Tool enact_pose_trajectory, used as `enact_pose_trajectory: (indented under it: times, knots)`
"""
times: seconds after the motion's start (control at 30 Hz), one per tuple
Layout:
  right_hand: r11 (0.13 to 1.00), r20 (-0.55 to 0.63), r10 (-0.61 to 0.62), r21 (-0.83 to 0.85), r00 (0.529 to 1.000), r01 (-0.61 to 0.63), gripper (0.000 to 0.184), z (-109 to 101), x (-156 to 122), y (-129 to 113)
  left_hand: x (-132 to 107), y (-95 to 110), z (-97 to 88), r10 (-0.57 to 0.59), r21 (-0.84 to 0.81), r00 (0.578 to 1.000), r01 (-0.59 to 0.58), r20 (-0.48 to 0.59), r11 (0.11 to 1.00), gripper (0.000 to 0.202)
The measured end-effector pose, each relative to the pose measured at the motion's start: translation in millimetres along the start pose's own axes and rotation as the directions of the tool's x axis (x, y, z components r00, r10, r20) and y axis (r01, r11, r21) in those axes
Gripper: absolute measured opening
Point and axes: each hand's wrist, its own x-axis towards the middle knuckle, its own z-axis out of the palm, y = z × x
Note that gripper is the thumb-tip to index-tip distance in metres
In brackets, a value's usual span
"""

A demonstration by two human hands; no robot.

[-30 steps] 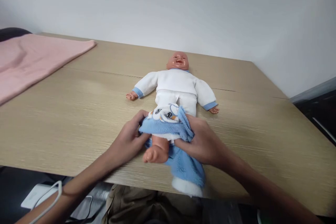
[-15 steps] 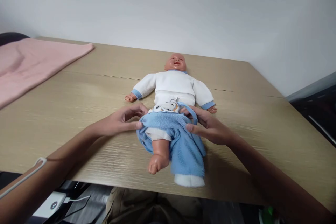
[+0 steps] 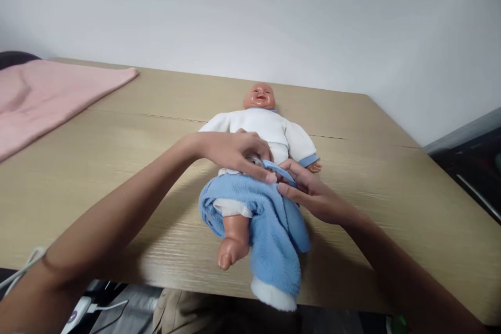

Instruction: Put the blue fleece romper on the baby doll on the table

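Note:
A baby doll (image 3: 261,97) in a white top (image 3: 256,122) lies on its back, feet toward me. Blue fleece trousers (image 3: 270,240) with white cuffs are bunched around its hips and legs. One bare doll foot (image 3: 231,250) pokes out of a cuff, while the other trouser leg hides its foot and reaches the table's front edge. My left hand (image 3: 245,154) crosses the doll's belly, fingers closed at the trousers' waist. Beside it, my right hand (image 3: 311,193) pinches the same waist, near a blue strip of cloth (image 3: 277,168). Both hands partly hide the printed front.
The doll lies on a wooden table (image 3: 156,138) with a white wall (image 3: 250,21) behind. A pink cloth (image 3: 58,96) covers the far left. A white device (image 3: 76,315) with a cable is below the front edge. Something dark (image 3: 469,167) stands at the right.
My left hand has moved right and up, from the trousers' left side across the belly to beside my right hand. The longer trouser leg has shifted slightly toward me.

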Motion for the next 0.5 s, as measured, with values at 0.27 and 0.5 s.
enact_pose_trajectory:
  times: [0.27, 0.5]
  knots:
    - [0.996, 0.178, 0.002, 0.087, 0.984, -0.018, 0.044, -10.6, -9.4, -9.1, 9.4, 4.5, 4.8, 0.057, -0.068, 0.965, -0.041, 0.255, 0.997, 0.018]
    - [0.909, -0.057, 0.121, 0.406, 0.991, -0.088, 0.063, -9.2, -12.4, 1.5, 10.4, -2.2, 18.6, 0.100, -0.455, 0.963, 0.027, 0.251, 0.890, 0.027]
